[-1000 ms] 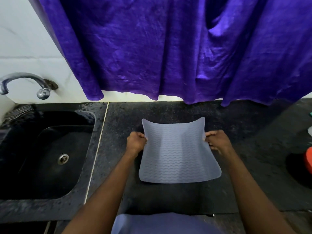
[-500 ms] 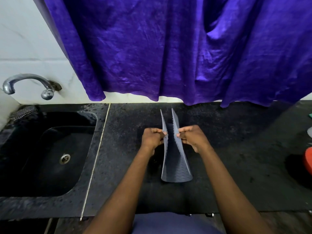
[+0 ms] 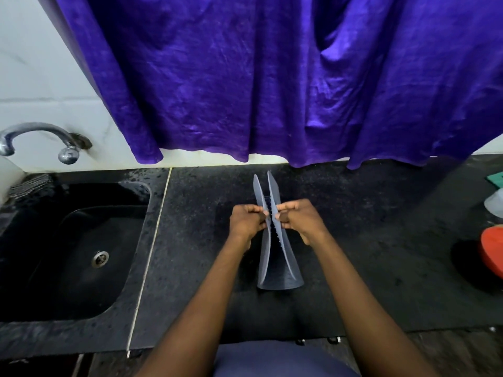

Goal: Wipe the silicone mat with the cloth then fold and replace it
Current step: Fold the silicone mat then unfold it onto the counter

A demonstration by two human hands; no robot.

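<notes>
Two hands hold the mat (image 3: 275, 268) bent into a narrow U over the dark bench (image 3: 381, 240), well right of the sink (image 3: 81, 240) and in front of the purple curtain (image 3: 272, 77). The left hand (image 3: 246, 223) pinches the mat's left edge between thumb and curled fingers. The right hand (image 3: 300, 221) pinches the right edge the same way, and the knuckles almost meet. The two edges stand close together at the hands and splay apart at the far end. The rounded fold sags at the near end; whether it touches the bench I cannot tell.

The mat looks thin, light and floppy, with a ribbed face that should give the fingers some bite. Being silicone, it will likely bend without creasing and spring open once released. A pinch midway along each edge, as here, seems the sound hold, since the ends droop either way. To finish the fold, I judge both edges should be brought flush into one grip, or the doubled mat laid flat and pressed down so it stays shut
</notes>
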